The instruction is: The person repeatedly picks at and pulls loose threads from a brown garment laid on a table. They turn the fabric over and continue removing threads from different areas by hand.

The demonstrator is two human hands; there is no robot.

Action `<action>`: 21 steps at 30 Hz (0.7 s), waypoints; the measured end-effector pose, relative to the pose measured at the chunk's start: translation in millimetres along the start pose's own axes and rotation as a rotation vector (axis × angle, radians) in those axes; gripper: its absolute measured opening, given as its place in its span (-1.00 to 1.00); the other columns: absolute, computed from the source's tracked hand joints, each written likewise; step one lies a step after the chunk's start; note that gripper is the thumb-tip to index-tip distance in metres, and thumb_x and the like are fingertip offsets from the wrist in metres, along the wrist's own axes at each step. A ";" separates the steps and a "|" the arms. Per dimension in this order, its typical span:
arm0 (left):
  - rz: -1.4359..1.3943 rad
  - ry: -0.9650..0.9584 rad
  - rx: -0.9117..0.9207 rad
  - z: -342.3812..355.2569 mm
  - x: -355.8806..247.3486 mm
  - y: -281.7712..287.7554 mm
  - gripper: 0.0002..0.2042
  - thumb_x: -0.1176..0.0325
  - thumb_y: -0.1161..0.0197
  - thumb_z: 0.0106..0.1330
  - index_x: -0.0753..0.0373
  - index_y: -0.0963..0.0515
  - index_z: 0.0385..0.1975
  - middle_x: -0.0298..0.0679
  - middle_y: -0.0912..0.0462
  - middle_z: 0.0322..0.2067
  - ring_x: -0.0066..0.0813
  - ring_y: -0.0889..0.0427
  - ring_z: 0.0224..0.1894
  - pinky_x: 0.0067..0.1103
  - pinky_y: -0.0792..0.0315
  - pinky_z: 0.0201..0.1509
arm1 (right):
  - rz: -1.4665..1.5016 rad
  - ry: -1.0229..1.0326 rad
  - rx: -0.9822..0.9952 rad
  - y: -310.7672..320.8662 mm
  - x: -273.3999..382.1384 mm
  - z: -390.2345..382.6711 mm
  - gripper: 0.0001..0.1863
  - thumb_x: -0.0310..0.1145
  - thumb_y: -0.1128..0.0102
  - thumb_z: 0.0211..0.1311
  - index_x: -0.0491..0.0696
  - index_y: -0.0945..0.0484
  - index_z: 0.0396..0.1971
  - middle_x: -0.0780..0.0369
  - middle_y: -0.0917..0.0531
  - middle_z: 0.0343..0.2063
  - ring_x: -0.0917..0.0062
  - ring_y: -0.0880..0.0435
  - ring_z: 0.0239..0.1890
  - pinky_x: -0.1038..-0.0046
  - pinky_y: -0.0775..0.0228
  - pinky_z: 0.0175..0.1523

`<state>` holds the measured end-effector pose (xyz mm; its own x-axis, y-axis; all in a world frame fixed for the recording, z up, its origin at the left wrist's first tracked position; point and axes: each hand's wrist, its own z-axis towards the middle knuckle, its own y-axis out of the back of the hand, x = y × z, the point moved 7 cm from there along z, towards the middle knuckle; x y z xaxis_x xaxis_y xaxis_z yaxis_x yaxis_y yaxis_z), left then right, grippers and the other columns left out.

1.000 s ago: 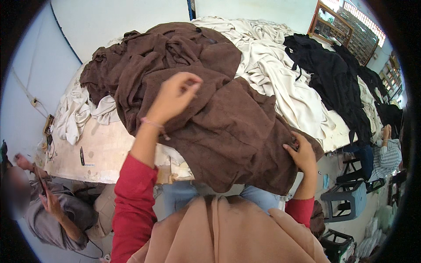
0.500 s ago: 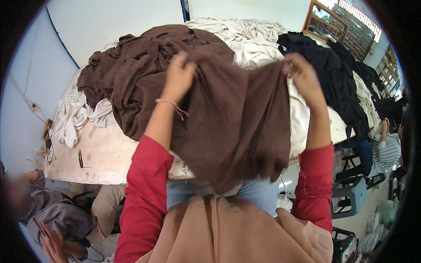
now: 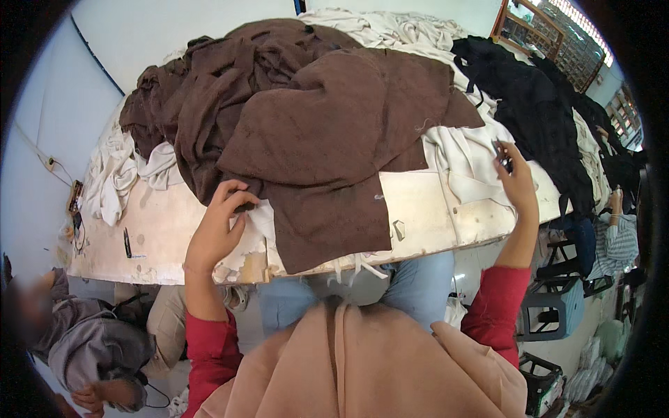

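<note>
Plain dark brown cloth [image 3: 327,139] lies just beyond the left fingers [image 3: 233,198]. Cream fabric [image 3: 463,157] and black garments [image 3: 536,118] sit near the right fingers [image 3: 507,161]. The tabletop [image 3: 418,209] is pale beige; sleeves [image 3: 209,345] are red.

This place looks like a small garment workshop. A long worn desk [image 3: 432,209] fills most of the room, and it carries big heaps of cloth sorted by colour: a brown pile [image 3: 306,118], a cream pile [image 3: 390,31] behind it, and a black pile [image 3: 536,111] to the right. Loose cream scraps [image 3: 125,174] hang over the left end. Other workers are close by: one person [image 3: 90,341] sits low on the floor at the left, and another person [image 3: 617,233] sits at the right near a plastic stool [image 3: 554,310]. A window with a wooden frame [image 3: 550,28] stands at the back.
</note>
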<state>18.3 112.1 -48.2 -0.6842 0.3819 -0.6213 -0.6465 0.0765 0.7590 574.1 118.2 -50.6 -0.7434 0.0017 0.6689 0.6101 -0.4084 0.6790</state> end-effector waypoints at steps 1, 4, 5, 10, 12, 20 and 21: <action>-0.016 0.032 -0.035 -10.5 -0.3 -0.5 -0.72 0.68 -0.22 0.21 0.27 -0.62 -0.09 -0.12 -0.46 0.10 -0.21 -0.60 0.09 -0.42 -0.49 0.11 | 0.101 0.145 0.069 -10.8 18.4 -21.8 -0.49 -0.48 -0.25 0.35 -0.14 -0.45 0.29 0.27 -0.63 -0.14 0.70 -0.49 -0.28 0.59 -0.42 -0.15; -0.060 -0.089 -0.104 -25.7 -26.6 -13.9 -0.77 0.62 -0.25 0.22 0.29 -0.62 -0.12 -0.15 -0.54 -0.01 -0.26 -0.61 0.01 -0.43 -0.50 0.04 | 0.149 0.209 0.171 -56.7 66.0 -76.4 -0.52 -0.43 -0.23 0.35 -0.13 -0.48 0.26 0.29 -0.61 -0.12 0.64 -0.46 -0.19 0.55 -0.32 0.01; -0.101 -0.131 -0.088 -29.1 -37.6 -23.2 -0.78 0.61 -0.25 0.23 0.29 -0.62 -0.13 -0.16 -0.54 -0.02 -0.25 -0.61 0.00 -0.43 -0.50 0.05 | 0.300 0.226 0.302 -71.1 85.0 -95.0 -0.56 -0.46 -0.31 0.30 -0.14 -0.55 0.17 0.16 -0.68 0.02 0.51 -0.63 -0.01 0.45 -0.45 0.12; -0.154 -0.250 0.100 -34.3 -74.7 -77.5 -0.69 0.57 -0.32 0.15 0.26 -0.60 -0.07 -0.13 -0.57 0.04 -0.20 -0.58 0.03 -0.43 -0.45 0.10 | 0.180 0.392 0.536 -146.6 150.7 -148.7 -0.63 -0.37 -0.44 0.14 0.01 -0.64 -0.02 0.20 -0.55 -0.26 0.30 -0.64 -0.26 0.33 -0.52 -0.15; -0.122 -0.236 0.155 -32.7 -76.8 -90.4 -0.64 0.54 -0.35 0.12 0.26 -0.58 -0.03 -0.13 -0.55 0.06 -0.14 -0.55 0.09 -0.40 -0.41 0.20 | 0.041 0.472 0.499 -163.9 159.0 -155.9 -0.65 -0.40 -0.43 0.09 0.02 -0.65 -0.07 0.21 -0.54 -0.24 0.25 -0.65 -0.27 0.28 -0.52 -0.17; 0.000 -0.316 -0.125 -34.8 -93.5 -97.7 -0.53 0.47 -0.46 -0.01 0.22 -0.57 -0.01 -0.16 -0.60 0.02 -0.13 -0.56 0.08 -0.30 -0.39 0.15 | 0.316 0.452 0.258 -140.2 156.1 -161.3 -0.62 -0.50 -0.43 -0.13 0.01 -0.71 -0.19 0.27 -0.64 -0.37 0.37 -0.66 -0.43 0.35 -0.47 -0.30; -0.012 -0.333 -0.182 -35.3 -94.7 -95.1 -0.55 0.48 -0.46 -0.02 0.23 -0.59 -0.04 -0.18 -0.63 -0.02 -0.16 -0.59 0.05 -0.29 -0.40 0.14 | 0.348 0.429 0.258 -133.1 156.4 -162.3 -0.63 -0.50 -0.43 -0.14 0.00 -0.71 -0.20 0.27 -0.65 -0.39 0.39 -0.66 -0.44 0.38 -0.46 -0.32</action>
<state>132.8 36.1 -68.4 -0.5483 0.6627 -0.5101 -0.7237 -0.0704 0.6865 332.2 24.6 -85.5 -0.4999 -0.4818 0.7197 0.8441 -0.0849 0.5295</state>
